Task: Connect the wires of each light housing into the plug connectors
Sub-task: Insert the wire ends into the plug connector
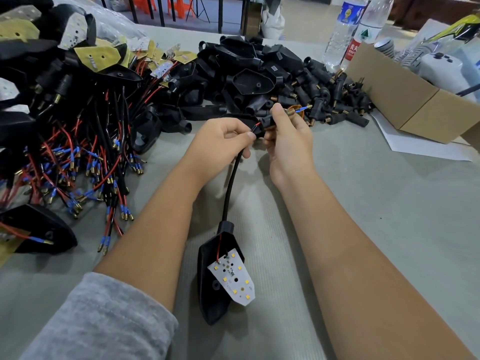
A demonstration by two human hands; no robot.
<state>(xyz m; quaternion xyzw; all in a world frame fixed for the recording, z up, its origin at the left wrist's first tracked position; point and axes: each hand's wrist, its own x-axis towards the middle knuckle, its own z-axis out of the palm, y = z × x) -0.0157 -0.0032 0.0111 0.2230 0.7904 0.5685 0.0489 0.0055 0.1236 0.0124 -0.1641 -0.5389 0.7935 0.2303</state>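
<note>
A black light housing [214, 287] with a white LED board [233, 278] lies on the table between my forearms. Its black cable [231, 183] rises to my left hand [220, 144], which pinches the cable end where a red wire shows. My right hand [285, 136] grips a black plug connector [267, 122]. A brass threaded tip and a blue-sleeved wire end [298, 109] stick out past my right thumb.
A heap of wired housings [78, 113] with red and black leads fills the left. Loose black housings and plug connectors [272, 74] are piled at the back. A cardboard box [405, 100], two water bottles [348, 29] and white paper [420, 146] stand at the right.
</note>
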